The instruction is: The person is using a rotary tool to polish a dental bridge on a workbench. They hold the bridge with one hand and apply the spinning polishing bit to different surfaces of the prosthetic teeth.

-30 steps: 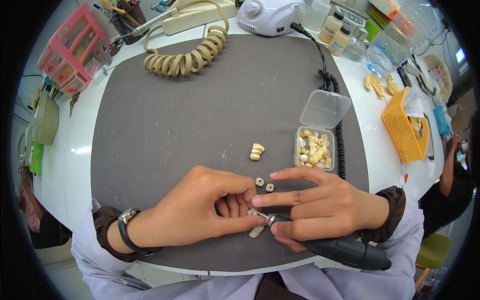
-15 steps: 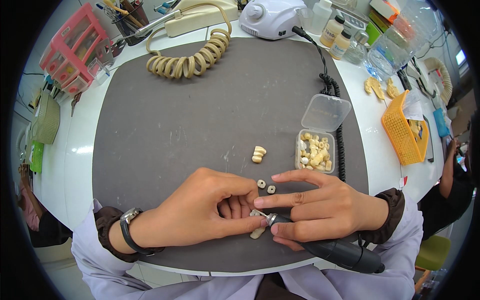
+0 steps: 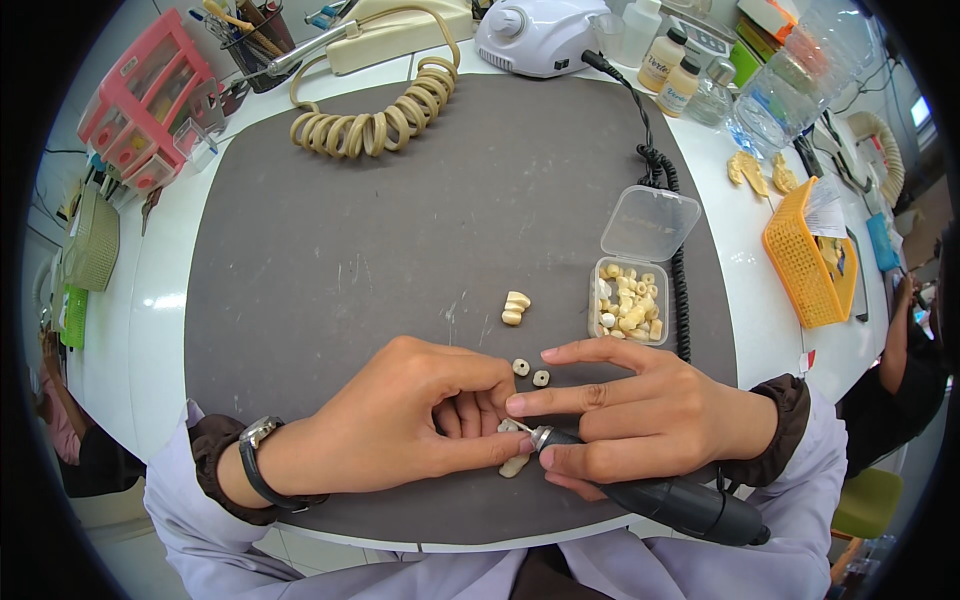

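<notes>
From where I'm standing, right hand (image 3: 640, 410) grips a black handpiece (image 3: 690, 510), left hand (image 3: 425, 410) pinches a pale piece (image 3: 514, 467) by the handpiece's tip, probably to steady it. Two holed bits (image 3: 541, 378) sit just past that tip, seemingly kept handy.

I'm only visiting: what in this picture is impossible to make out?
All in the head view:
Pale piece: partly hidden by the left hand.
Black tool: partly covered by the right hand; its thin tip is too small to judge contact.
Small pieces in the clear box: heaped, uncountable.
Beige box: cut off by the upper edge.
</notes>
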Available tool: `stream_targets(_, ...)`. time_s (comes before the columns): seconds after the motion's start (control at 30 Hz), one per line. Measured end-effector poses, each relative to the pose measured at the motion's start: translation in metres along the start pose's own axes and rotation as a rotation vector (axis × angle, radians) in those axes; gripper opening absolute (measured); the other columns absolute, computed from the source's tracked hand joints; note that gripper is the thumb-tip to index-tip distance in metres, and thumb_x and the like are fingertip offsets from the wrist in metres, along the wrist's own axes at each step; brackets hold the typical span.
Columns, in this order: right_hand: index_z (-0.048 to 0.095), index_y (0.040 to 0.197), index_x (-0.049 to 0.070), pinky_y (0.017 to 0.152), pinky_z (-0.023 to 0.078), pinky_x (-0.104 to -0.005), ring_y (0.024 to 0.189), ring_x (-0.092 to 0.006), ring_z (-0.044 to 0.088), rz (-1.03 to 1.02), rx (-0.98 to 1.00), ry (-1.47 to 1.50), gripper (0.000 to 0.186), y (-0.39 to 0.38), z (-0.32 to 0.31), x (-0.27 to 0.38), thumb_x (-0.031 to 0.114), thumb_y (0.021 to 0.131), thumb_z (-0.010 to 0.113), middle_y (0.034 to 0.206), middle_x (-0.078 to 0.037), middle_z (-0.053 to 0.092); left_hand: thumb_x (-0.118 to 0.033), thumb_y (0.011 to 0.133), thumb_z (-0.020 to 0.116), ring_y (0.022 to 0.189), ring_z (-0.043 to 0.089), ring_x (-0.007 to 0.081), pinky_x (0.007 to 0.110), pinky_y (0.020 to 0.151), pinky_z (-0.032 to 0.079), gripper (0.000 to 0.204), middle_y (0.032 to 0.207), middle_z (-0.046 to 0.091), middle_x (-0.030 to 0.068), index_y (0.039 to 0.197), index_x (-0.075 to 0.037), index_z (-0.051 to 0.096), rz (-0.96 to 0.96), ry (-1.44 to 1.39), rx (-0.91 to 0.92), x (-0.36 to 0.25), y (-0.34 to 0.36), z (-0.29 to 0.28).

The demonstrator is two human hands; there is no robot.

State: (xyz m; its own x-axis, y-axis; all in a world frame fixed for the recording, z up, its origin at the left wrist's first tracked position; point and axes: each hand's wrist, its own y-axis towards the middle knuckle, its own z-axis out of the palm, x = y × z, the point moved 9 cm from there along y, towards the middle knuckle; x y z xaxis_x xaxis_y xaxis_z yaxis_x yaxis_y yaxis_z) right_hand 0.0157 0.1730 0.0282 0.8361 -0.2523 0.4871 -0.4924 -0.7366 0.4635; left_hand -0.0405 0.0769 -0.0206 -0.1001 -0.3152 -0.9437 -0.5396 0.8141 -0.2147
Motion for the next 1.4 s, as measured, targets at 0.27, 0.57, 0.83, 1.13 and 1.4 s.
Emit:
stream_targets(0.27,0.067,0.083,0.007,0.097,0.050,-0.0480,0.116,-0.0255,0.064,-0.008,0.071,0.127,0.006,-0.001,0.002,-0.002,0.007,0.088,0.070,0.059,0.000,0.051,-0.008,0.080,0.079,0.063,0.063,0.0056,0.018,0.054,0.050,0.016,0.071,0.064,0.0019,0.081,0.001,0.065,0.021,0.031,0.003,-0.002,-0.001,0.000)
stream_targets(0.57,0.066,0.085,0.002,0.097,0.049,-0.0502,0.118,-0.0278,0.062,0.013,0.106,0.218,0.006,-0.003,0.007,-0.004,0.006,0.087,0.070,0.060,-0.004,0.055,-0.012,0.082,0.079,0.059,0.061,0.0055,0.019,0.051,0.048,0.019,0.069,0.064,0.0028,0.077,0.001,0.065,0.032,0.057,-0.029,-0.002,-0.001,-0.002)
stream_targets(0.83,0.063,0.079,0.003,0.095,0.052,-0.0525,0.111,-0.0317,0.066,-0.001,0.038,0.154,0.007,0.001,-0.001,-0.003,0.003,0.082,0.069,0.063,-0.005,0.059,-0.005,0.085,0.073,0.063,0.067,0.0089,0.019,0.052,0.053,0.010,0.073,0.068,0.0059,0.084,0.004,0.068,0.011,-0.004,-0.046,-0.001,-0.001,-0.003)
stream_targets(1.13,0.060,0.091,0.004,0.098,0.047,-0.0602,0.104,-0.0337,0.069,0.042,-0.075,0.152,0.018,0.001,-0.014,-0.003,0.003,0.078,0.072,0.072,-0.010,0.066,-0.007,0.080,0.076,0.065,0.068,0.0105,0.020,0.058,0.056,0.019,0.078,0.069,0.0073,0.091,0.005,0.067,0.064,-0.003,-0.068,-0.005,-0.003,-0.004)
stream_targets(1.4,0.063,0.083,0.003,0.097,0.051,-0.0549,0.099,-0.0252,0.071,0.045,-0.188,0.104,0.008,0.001,-0.023,-0.001,0.002,0.080,0.070,0.076,-0.008,0.065,-0.018,0.075,0.083,0.054,0.061,0.0091,0.022,0.051,0.052,0.027,0.074,0.057,0.0005,0.081,-0.004,0.061,0.133,0.392,-0.126,-0.023,-0.013,0.009)
